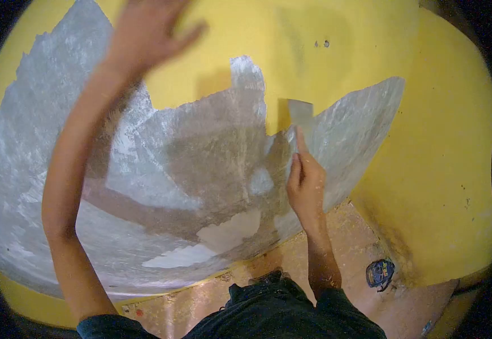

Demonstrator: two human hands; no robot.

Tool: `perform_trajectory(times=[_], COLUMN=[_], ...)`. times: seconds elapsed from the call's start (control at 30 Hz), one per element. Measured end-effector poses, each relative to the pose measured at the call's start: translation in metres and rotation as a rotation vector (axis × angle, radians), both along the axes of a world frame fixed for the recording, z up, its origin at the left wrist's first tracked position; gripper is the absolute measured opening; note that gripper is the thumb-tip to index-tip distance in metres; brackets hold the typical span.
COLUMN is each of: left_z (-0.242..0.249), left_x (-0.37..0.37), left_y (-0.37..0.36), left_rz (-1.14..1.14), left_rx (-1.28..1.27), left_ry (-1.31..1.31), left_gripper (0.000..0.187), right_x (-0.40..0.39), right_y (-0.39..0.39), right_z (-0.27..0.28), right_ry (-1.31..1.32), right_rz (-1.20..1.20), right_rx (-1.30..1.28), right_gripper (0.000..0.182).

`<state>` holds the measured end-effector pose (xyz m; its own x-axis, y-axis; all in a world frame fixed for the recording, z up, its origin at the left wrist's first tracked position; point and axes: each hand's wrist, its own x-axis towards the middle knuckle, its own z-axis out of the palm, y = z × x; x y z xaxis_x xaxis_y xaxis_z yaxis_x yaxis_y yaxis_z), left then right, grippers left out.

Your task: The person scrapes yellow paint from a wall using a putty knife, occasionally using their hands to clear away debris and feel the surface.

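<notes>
My right hand grips a scraper, index finger stretched up along it, the broad flat blade pointing upward. The blade overlaps the border between yellow paint and bare grey wall, and its shadow falls just left of it. High on the left, my left hand is slightly blurred over the yellow paint, thumb spread out and nothing seen in it. The upper frame edge cuts off its fingertips. A large grey bare area with jagged edges spreads below and between both hands.
Yellow side wall meets this wall at the right. Small holes mark the paint high up. On the debris-speckled floor lies a dark bundled object near the corner.
</notes>
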<state>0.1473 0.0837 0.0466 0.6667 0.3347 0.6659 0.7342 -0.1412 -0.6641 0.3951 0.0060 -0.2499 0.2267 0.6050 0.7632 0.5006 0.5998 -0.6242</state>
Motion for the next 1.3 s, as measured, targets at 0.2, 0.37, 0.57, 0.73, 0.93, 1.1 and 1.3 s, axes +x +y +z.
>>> perform_trajectory(times=[0.2,0.37,0.57,0.73,0.93,1.1,1.3], left_z=[0.044,0.035,0.032,0.030,0.027,0.027,0.024], left_x=[-0.036,-0.026,-0.028,-0.030,-0.043,-0.042,-0.040], left_y=[-0.040,-0.043,-0.038,-0.035,-0.026,-0.028,-0.033], left_rz=[0.096,0.077,0.112,0.078,0.100,0.086,0.152], left_rx=[0.327,0.354,0.416,0.447,0.531,0.514,0.476], left_ry=[-0.100,-0.162,-0.185,-0.184,-0.143,-0.139,-0.180], left_gripper=[0.077,0.075,0.075,0.073,0.071,0.071,0.071], right_x=[-0.037,-0.036,-0.042,-0.048,-0.057,-0.060,-0.057], right_y=[0.019,0.035,0.012,0.009,0.012,0.002,0.013], right_z=[0.034,0.072,0.039,0.051,0.048,0.046,0.070], right_ry=[-0.189,-0.288,-0.290,-0.328,-0.286,-0.334,-0.312], right_rz=[0.026,-0.083,0.117,0.085,0.084,0.038,0.058], right_rx=[0.027,0.020,-0.021,-0.069,-0.050,-0.076,-0.020], right_gripper=[0.060,0.073,0.074,0.076,0.074,0.073,0.078])
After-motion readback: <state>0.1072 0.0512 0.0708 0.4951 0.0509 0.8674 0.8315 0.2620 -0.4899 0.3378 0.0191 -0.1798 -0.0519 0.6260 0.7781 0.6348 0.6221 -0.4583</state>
